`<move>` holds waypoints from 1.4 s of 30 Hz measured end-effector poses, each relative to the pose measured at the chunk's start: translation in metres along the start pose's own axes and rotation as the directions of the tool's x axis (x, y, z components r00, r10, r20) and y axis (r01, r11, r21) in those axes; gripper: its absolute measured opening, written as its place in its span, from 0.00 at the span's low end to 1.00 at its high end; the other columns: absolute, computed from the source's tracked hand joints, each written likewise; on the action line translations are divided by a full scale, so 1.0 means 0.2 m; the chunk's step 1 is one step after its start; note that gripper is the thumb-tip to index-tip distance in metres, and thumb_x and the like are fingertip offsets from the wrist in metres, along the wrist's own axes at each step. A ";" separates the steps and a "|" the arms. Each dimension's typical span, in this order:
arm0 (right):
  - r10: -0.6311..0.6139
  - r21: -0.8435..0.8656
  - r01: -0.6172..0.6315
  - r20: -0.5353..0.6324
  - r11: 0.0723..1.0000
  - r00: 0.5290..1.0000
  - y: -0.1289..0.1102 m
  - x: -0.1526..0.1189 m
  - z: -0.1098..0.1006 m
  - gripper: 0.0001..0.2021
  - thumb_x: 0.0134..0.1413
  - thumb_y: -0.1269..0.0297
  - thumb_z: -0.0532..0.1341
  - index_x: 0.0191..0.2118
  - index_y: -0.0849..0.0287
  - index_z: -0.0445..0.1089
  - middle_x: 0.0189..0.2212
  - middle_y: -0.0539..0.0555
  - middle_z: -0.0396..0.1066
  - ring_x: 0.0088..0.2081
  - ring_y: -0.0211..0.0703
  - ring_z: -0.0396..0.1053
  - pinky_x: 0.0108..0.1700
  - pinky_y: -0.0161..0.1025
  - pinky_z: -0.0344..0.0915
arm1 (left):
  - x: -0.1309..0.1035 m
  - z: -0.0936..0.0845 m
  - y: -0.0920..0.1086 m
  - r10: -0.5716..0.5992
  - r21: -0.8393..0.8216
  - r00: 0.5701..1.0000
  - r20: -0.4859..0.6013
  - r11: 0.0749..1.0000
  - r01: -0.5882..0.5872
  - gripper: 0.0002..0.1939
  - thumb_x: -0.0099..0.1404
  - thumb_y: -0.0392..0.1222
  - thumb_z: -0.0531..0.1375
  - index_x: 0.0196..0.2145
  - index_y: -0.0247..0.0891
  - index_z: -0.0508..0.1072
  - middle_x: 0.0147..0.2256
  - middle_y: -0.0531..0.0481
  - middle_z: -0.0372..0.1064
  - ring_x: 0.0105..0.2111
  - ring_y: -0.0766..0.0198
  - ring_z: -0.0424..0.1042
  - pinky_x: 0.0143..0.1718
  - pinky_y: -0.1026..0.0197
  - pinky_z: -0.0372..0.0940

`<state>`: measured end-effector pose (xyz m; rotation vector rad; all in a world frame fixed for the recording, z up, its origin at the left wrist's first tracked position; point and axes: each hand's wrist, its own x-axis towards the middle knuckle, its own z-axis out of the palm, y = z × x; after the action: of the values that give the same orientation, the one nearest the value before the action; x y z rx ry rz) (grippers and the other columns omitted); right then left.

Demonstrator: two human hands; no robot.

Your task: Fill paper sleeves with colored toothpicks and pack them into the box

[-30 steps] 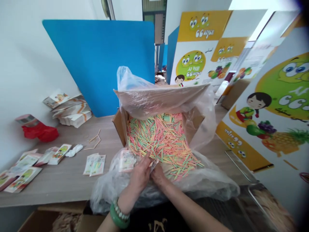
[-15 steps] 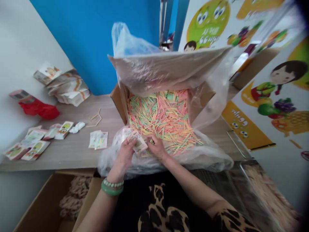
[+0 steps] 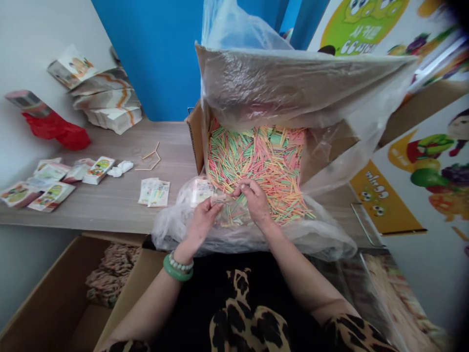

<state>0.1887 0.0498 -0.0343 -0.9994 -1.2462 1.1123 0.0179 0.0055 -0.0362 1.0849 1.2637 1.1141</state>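
A cardboard box lined with clear plastic (image 3: 322,244) lies open in front of me, full of thin pink, green, yellow and orange sticks (image 3: 256,151). At its near edge my left hand (image 3: 203,220) pinches a small clear packet (image 3: 221,199) between thumb and fingers. My right hand (image 3: 254,200) is closed in a pinch beside the packet's right end. What its fingertips hold is too small to make out. A white printed packet (image 3: 201,190) rests on the liner just beyond my left hand.
Two small printed packets (image 3: 154,192) lie on the table (image 3: 120,208) to the left. Farther left are several small printed boxes (image 3: 98,169), a crumpled tissue (image 3: 120,168) and a red cloth (image 3: 56,128). An open carton (image 3: 44,288) stands below the table.
My left hand held printed packets; now a clear packet is in its fingers. My right hand has risen from the near sticks to the packet's end. The camera view has shifted.
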 end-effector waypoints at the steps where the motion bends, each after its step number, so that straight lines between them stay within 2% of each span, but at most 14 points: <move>1: 0.013 0.081 -0.013 -0.007 0.997 1.000 -0.03 0.02 0.00 0.07 0.60 0.59 0.58 0.41 0.53 0.69 0.25 0.46 0.73 0.32 0.43 0.75 0.43 0.43 0.68 | 0.00 0.01 0.00 0.018 0.015 1.000 0.009 1.000 -0.018 0.14 0.59 0.52 0.65 0.31 0.37 0.75 0.27 0.51 0.71 0.30 0.62 0.68 0.31 0.61 0.63; 4: 0.078 0.250 -0.076 0.000 0.965 0.997 -0.07 0.05 0.01 0.08 0.59 0.58 0.60 0.40 0.55 0.70 0.24 0.46 0.73 0.31 0.43 0.76 0.43 0.44 0.70 | 0.00 0.01 -0.01 0.045 0.046 0.999 0.028 0.998 -0.047 0.14 0.60 0.52 0.64 0.29 0.38 0.72 0.27 0.51 0.70 0.31 0.61 0.67 0.32 0.61 0.63; 8: 0.137 0.350 -0.121 -0.023 0.929 0.990 -0.08 0.04 0.03 0.09 0.57 0.56 0.62 0.36 0.56 0.69 0.25 0.47 0.74 0.30 0.43 0.76 0.40 0.43 0.71 | 0.00 0.00 0.00 -0.029 0.049 0.998 0.047 0.998 0.027 0.18 0.55 0.53 0.66 0.22 0.37 0.68 0.21 0.55 0.61 0.24 0.67 0.59 0.26 0.64 0.55; 12: 0.125 0.406 -0.085 -0.073 0.910 0.989 -0.16 0.04 0.08 0.11 0.59 0.53 0.61 0.36 0.54 0.64 0.26 0.46 0.74 0.31 0.43 0.77 0.40 0.43 0.72 | -0.01 0.01 0.02 -0.054 0.068 0.997 0.052 0.996 0.051 0.23 0.51 0.52 0.69 0.17 0.37 0.61 0.18 0.58 0.52 0.21 0.71 0.51 0.24 0.64 0.48; 17: 0.012 0.251 0.029 -0.161 0.968 0.987 -0.28 0.03 0.19 0.10 0.65 0.51 0.53 0.37 0.52 0.57 0.27 0.46 0.74 0.36 0.44 0.77 0.43 0.44 0.70 | -0.01 0.06 0.05 -0.054 0.071 0.993 0.102 0.996 0.047 0.24 0.49 0.54 0.69 0.17 0.38 0.62 0.17 0.59 0.50 0.20 0.72 0.48 0.22 0.64 0.44; 22: -0.065 0.119 0.088 -0.187 0.989 0.980 -0.27 -0.02 0.21 0.09 0.66 0.54 0.52 0.37 0.52 0.58 0.28 0.48 0.74 0.39 0.45 0.76 0.48 0.47 0.69 | -0.04 0.09 0.10 -0.042 0.035 0.987 0.156 0.999 0.037 0.24 0.49 0.52 0.70 0.16 0.37 0.61 0.17 0.59 0.50 0.20 0.72 0.48 0.23 0.64 0.44; 25: -0.066 0.104 0.086 -0.179 0.991 0.982 -0.24 -0.05 0.18 0.09 0.67 0.55 0.53 0.37 0.52 0.59 0.28 0.48 0.75 0.40 0.44 0.76 0.50 0.47 0.68 | -0.04 0.09 0.10 -0.042 0.037 0.979 0.198 0.999 0.035 0.20 0.53 0.51 0.67 0.19 0.37 0.64 0.18 0.58 0.53 0.20 0.72 0.49 0.22 0.64 0.46; 28: -0.084 0.127 0.111 -0.206 0.986 0.975 -0.25 -0.04 0.16 0.09 0.67 0.54 0.52 0.37 0.52 0.59 0.28 0.48 0.74 0.38 0.44 0.76 0.48 0.46 0.68 | -0.04 0.09 0.08 -0.011 0.070 0.975 0.223 0.998 -0.005 0.16 0.56 0.51 0.63 0.22 0.38 0.68 0.19 0.56 0.58 0.20 0.70 0.53 0.22 0.64 0.50; 30: -0.095 0.156 0.131 -0.223 0.979 0.970 -0.28 -0.02 0.16 0.09 0.67 0.54 0.52 0.37 0.52 0.58 0.28 0.48 0.74 0.36 0.44 0.76 0.46 0.46 0.69 | -0.03 0.09 0.07 -0.010 0.089 0.975 0.221 0.996 -0.010 0.15 0.56 0.51 0.63 0.21 0.38 0.69 0.18 0.56 0.58 0.19 0.70 0.54 0.21 0.64 0.50; 34: -0.088 0.164 0.126 -0.223 0.978 0.971 -0.32 -0.01 0.18 0.10 0.67 0.53 0.51 0.38 0.52 0.57 0.29 0.48 0.74 0.37 0.44 0.77 0.45 0.46 0.69 | -0.04 0.10 0.09 -0.070 0.095 0.979 0.189 0.994 0.053 0.15 0.54 0.49 0.64 0.19 0.38 0.67 0.15 0.58 0.56 0.16 0.71 0.53 0.19 0.64 0.50; 39: -0.068 0.123 0.090 -0.171 0.988 0.983 -0.28 -0.04 0.21 0.09 0.67 0.54 0.53 0.37 0.52 0.59 0.28 0.49 0.74 0.39 0.45 0.76 0.49 0.48 0.68 | -0.05 0.09 0.12 -0.085 0.050 0.982 0.170 0.996 0.078 0.17 0.52 0.49 0.67 0.17 0.38 0.66 0.14 0.58 0.57 0.15 0.71 0.56 0.16 0.66 0.51; 42: -0.067 0.129 0.085 -0.138 0.988 0.988 -0.25 -0.06 0.19 0.08 0.67 0.55 0.54 0.36 0.52 0.59 0.27 0.48 0.74 0.38 0.45 0.76 0.48 0.47 0.69 | -0.05 0.08 0.11 -0.100 0.025 0.982 0.159 0.995 0.097 0.16 0.52 0.49 0.67 0.19 0.38 0.68 0.15 0.58 0.58 0.14 0.71 0.58 0.15 0.65 0.55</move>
<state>0.1547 0.0267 0.0161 -0.9021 -1.0790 1.0385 0.0334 -0.0013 -0.0124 1.0904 1.1878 0.9247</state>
